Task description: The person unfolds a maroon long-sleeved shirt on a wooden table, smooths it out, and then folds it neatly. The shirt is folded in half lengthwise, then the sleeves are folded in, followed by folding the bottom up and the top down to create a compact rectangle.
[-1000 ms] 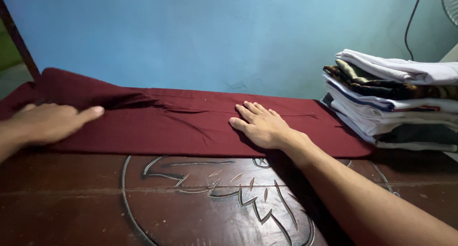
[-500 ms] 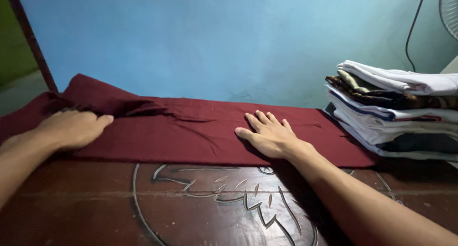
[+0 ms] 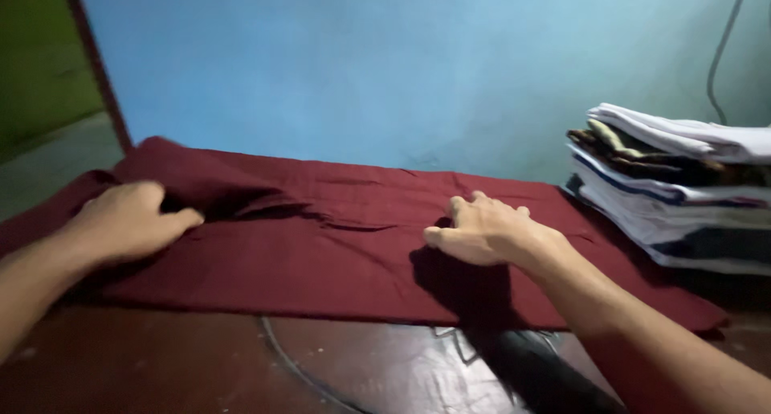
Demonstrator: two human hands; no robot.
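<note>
Stack: folded clothes (image 3: 683, 185) piled at your far right against the blue wall (image 3: 385, 69), white pieces on top, dark and striped layers under them; no labels or signs you can read here.
Cloth: your maroon cloth (image 3: 321, 253) lies stretched along the dark wooden table (image 3: 161, 366), rumpled into folds at the left end.
Left hand: your left hand (image 3: 128, 220) sits on that bunched end, fingers curled into the folds.
Right hand: your right hand (image 3: 486, 231) rests on the cloth right of middle, fingers together, slightly arched.
Gap: hands well apart, the stack just beyond your right.
</note>
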